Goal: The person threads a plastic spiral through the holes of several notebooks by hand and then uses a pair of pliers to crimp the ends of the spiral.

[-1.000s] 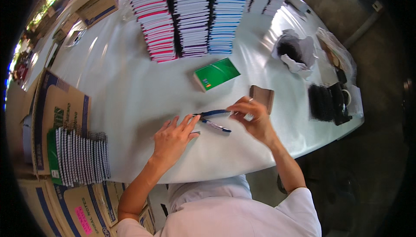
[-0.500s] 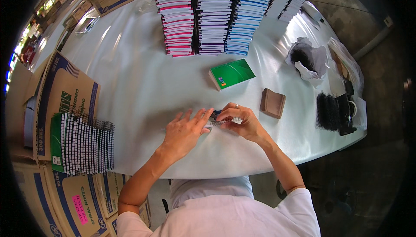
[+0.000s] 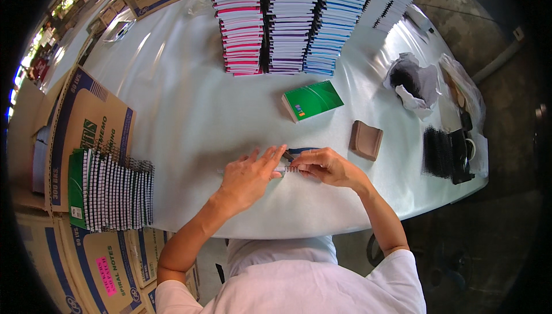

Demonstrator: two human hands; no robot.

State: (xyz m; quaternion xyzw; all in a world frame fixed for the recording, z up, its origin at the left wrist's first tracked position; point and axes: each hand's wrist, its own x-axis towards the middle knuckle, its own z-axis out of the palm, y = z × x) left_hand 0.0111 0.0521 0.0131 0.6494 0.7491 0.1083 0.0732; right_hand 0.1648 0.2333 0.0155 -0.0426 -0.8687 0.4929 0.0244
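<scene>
My left hand [image 3: 244, 177] lies flat with its fingers stretched out, over a thin, pale-edged item that it mostly hides. At its fingertips a dark wire spiral coil [image 3: 291, 169] shows at the item's edge. The fingers of my right hand [image 3: 326, 167] are pinched together on the coil's right end. A tool with a blue handle [image 3: 305, 149] and a dark tip lies just beyond the coil, partly behind my right fingers. Farther off rests a green spiral notebook [image 3: 313, 100], and to the right a brown block-shaped piece [image 3: 366, 140].
Tall stacks of pink notebooks [image 3: 238, 32], purple notebooks [image 3: 290, 29] and blue notebooks [image 3: 330, 27] stand at the back. Small spiral notebooks [image 3: 118, 193] line the left edge beside a cardboard box [image 3: 98, 130]. On the right are a crumpled paper holder [image 3: 417, 87] and black coils [image 3: 437, 152].
My right hand has shifted slightly down and closed more tightly around the coil's end. More of the blue handle shows now. My left hand has stayed nearly in place.
</scene>
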